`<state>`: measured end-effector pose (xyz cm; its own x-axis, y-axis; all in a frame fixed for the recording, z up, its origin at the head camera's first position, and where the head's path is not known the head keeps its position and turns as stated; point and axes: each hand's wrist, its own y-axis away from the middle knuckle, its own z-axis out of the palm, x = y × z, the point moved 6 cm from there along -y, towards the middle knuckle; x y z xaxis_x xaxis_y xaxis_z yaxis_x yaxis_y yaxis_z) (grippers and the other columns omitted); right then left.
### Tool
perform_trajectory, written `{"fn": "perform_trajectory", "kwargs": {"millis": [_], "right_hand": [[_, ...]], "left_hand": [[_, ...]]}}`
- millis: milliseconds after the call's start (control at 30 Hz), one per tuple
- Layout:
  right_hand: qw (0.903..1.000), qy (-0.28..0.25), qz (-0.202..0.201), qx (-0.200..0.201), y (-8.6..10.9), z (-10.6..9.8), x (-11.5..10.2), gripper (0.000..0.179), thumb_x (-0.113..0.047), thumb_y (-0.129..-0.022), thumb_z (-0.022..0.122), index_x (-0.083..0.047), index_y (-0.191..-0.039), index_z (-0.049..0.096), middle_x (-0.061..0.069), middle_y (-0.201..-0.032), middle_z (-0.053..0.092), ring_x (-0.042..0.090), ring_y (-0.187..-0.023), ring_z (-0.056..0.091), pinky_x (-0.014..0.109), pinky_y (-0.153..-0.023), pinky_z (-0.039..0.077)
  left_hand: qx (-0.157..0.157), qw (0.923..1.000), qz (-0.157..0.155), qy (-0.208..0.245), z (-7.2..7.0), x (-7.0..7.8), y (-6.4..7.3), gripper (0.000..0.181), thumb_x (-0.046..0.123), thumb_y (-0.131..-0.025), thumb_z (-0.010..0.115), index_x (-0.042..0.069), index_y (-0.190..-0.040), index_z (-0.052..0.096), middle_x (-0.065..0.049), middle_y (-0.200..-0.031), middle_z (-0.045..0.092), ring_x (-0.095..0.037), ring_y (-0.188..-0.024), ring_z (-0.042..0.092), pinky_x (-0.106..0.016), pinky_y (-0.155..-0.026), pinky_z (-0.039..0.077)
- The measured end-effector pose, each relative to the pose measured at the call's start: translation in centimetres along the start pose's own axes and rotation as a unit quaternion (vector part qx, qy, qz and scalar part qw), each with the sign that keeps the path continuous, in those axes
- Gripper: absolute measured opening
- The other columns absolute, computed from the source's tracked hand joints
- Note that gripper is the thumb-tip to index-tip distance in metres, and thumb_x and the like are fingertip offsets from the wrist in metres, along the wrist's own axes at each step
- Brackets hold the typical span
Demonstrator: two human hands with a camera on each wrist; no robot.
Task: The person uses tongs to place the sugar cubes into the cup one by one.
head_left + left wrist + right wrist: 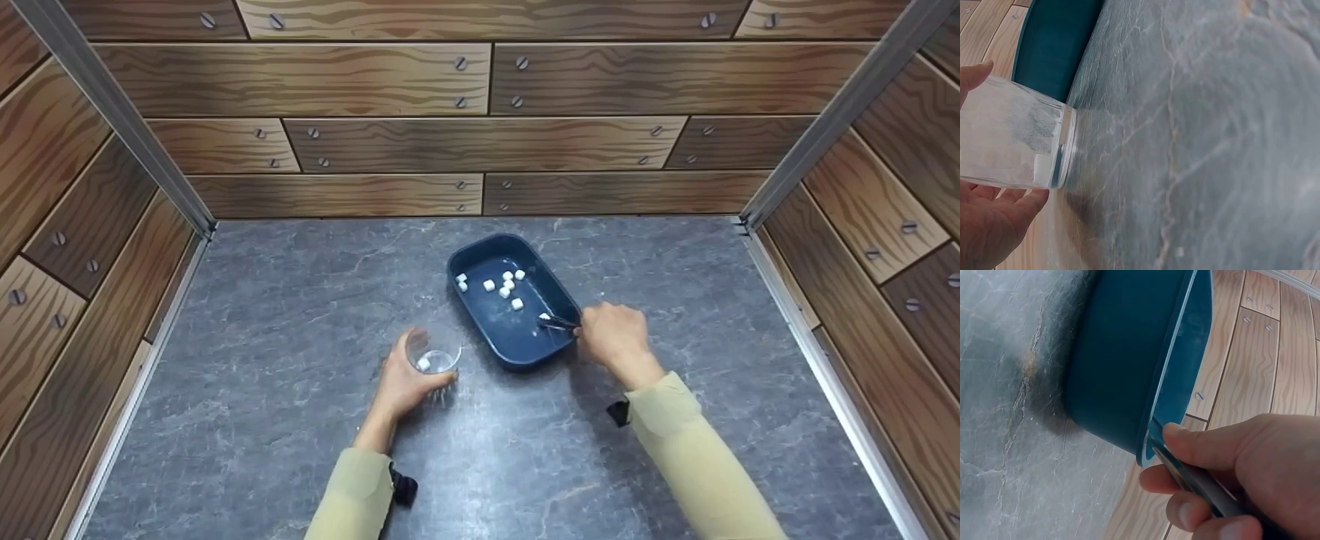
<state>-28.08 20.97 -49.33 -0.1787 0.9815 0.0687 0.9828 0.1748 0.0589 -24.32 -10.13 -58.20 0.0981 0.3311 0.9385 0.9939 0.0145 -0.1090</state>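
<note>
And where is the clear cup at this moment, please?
In the head view, the clear cup is held in the left hand, left of the near end of the blue tray.

— How is the tub (517,339) placed?
— It is set rim up and aslant on the surface (285,337); it is blue and round-cornered. Small white cubes (517,304) are scattered over its floor, two of them lodged by the left wall.
— And the dark tongs (1203,486)?
— They are gripped by the right hand (615,334) and angled over the right rim. A cube is seen at their tips; whether it is pinched cannot be told.
— The clear cup (1016,135)?
— It is held upright by the left hand (405,382), near the tub, with one cube contained at its bottom.
</note>
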Motion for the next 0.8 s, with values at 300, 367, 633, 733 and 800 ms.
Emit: {"fn": "perform_trajectory", "kwargs": {"millis": [300,367,633,733,800], "right_hand": [[0.9975,-0.058,-0.012,0.04,1.4,-0.3,0.4,0.034,-0.036,-0.089,0.07,-0.006,-0.074,0.067,0.008,-0.059,0.055,0.031,-0.05,0.054,0.047,-0.043,0.045],[0.9961,-0.075,-0.015,0.044,1.8,-0.3,0.4,0.035,-0.037,-0.09,0.07,-0.007,-0.072,0.066,0.006,-0.057,0.052,0.028,-0.049,0.051,0.045,-0.042,0.043],[0.9898,-0.123,-0.037,0.063,2.9,-0.6,-0.5,0.035,-0.037,-0.092,0.067,-0.013,-0.067,0.067,-0.001,-0.052,0.046,0.02,-0.047,0.043,0.035,-0.041,0.036],[0.9883,-0.131,-0.043,0.067,3.2,-0.9,-1.0,0.034,-0.037,-0.093,0.066,-0.016,-0.066,0.068,-0.003,-0.051,0.046,0.019,-0.046,0.043,0.034,-0.042,0.035],[0.9871,-0.134,-0.048,0.074,3.4,-1.1,-1.4,0.033,-0.037,-0.093,0.066,-0.017,-0.068,0.069,-0.004,-0.051,0.046,0.019,-0.046,0.043,0.034,-0.042,0.035]], "left_hand": [[0.0,1.0,-0.002,0.0,0.2,-0.1,0.0,0.092,0.02,-0.058,0.094,-0.005,-0.133,0.048,-0.021,-0.127,0.061,-0.033,-0.118,0.058,-0.041,-0.104,0.042],[-0.001,1.0,-0.004,-0.001,0.2,-0.1,0.0,0.093,0.02,-0.058,0.094,-0.004,-0.134,0.047,-0.02,-0.127,0.06,-0.033,-0.118,0.058,-0.041,-0.104,0.042],[0.0,0.9999,-0.016,-0.005,0.1,-0.3,0.1,0.094,0.019,-0.058,0.094,-0.004,-0.135,0.046,-0.019,-0.129,0.059,-0.032,-0.118,0.057,-0.041,-0.104,0.042],[0.001,0.9998,-0.019,-0.01,0.1,-0.3,0.2,0.096,0.02,-0.058,0.094,-0.004,-0.136,0.046,-0.019,-0.129,0.059,-0.031,-0.118,0.057,-0.041,-0.105,0.041],[0.001,0.9998,-0.018,-0.012,0.0,-0.3,0.1,0.095,0.02,-0.058,0.094,-0.004,-0.136,0.046,-0.019,-0.129,0.059,-0.031,-0.118,0.057,-0.041,-0.105,0.041]]}}
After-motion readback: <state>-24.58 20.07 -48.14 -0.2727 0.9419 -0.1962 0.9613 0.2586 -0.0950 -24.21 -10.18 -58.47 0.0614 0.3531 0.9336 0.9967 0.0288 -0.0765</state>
